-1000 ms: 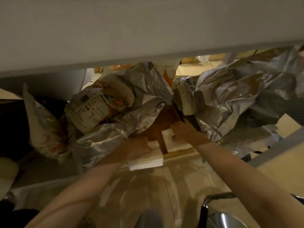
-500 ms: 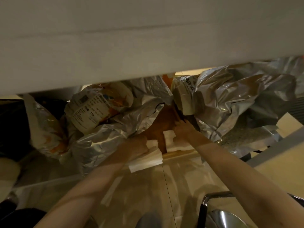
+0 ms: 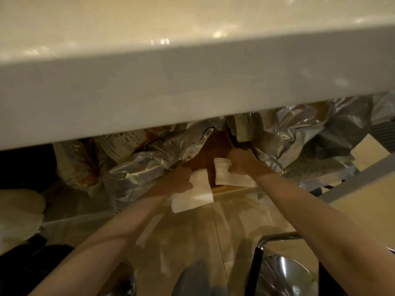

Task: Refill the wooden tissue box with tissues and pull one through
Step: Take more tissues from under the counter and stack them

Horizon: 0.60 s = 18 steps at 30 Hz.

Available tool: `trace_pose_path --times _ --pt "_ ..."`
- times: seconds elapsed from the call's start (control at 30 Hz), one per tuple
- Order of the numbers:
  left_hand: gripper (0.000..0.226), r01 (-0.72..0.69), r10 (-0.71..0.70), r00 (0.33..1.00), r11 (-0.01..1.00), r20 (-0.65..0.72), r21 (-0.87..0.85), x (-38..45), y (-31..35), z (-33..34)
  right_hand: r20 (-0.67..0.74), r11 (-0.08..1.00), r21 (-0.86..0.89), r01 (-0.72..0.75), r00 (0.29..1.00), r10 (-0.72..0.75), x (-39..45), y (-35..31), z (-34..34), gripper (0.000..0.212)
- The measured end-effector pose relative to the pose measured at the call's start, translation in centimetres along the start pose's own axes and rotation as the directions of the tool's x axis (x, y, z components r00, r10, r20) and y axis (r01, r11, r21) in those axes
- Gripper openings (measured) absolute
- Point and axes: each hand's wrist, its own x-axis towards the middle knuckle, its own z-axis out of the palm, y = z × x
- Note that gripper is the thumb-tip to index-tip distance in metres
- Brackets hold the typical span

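Observation:
Below the counter edge, my left hand (image 3: 181, 181) is closed on a stack of white tissues (image 3: 193, 196) held above the floor. My right hand (image 3: 240, 162) grips a second white tissue stack (image 3: 226, 177) that lies in a brown cardboard box (image 3: 205, 155) set between silver bags. No wooden tissue box is in view.
A thick white counter (image 3: 171, 82) fills the upper half and hides most of the storage space. Crumpled silver foil bags (image 3: 299, 137) crowd both sides of the cardboard box. A chrome stool (image 3: 284, 272) stands at the lower right on the tiled floor (image 3: 213, 231).
The view has dropped back, so the counter edge now covers much more of the bags. Both hands stay on their tissue stacks; the left stack sits slightly nearer to me.

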Motion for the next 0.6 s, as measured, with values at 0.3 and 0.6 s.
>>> trace_pose_path --times 0.3,0.6 --pt "0.055 -0.061 0.081 0.989 0.985 0.125 -0.161 -10.7 3.0 -3.8 -0.055 0.961 0.260 0.097 0.995 -0.086 -9.7 0.2 -5.8 0.036" --pt "0.021 -0.329 0.381 0.883 0.919 0.275 -0.216 -23.3 7.5 -12.9 0.080 0.929 0.301 0.217 0.965 -0.251 -24.0 1.2 -17.2 0.022"
